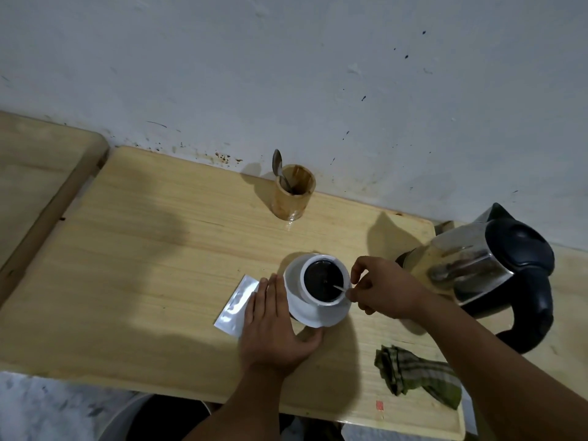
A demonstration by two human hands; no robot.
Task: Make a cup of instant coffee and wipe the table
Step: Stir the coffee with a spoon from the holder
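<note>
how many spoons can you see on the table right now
2. One spoon stands in the white cup of dark coffee, pinched by the right hand. Another spoon stands in the wooden holder by the wall. More could be hidden inside that holder.

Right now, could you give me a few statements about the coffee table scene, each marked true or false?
1. The right hand pinches a spoon in the cup. True.
2. The cup is empty. False: it holds dark coffee.
3. The left hand lies flat beside the saucer. True.
4. The green cloth covers the sachet. False: the cloth lies apart, near the kettle.
</note>
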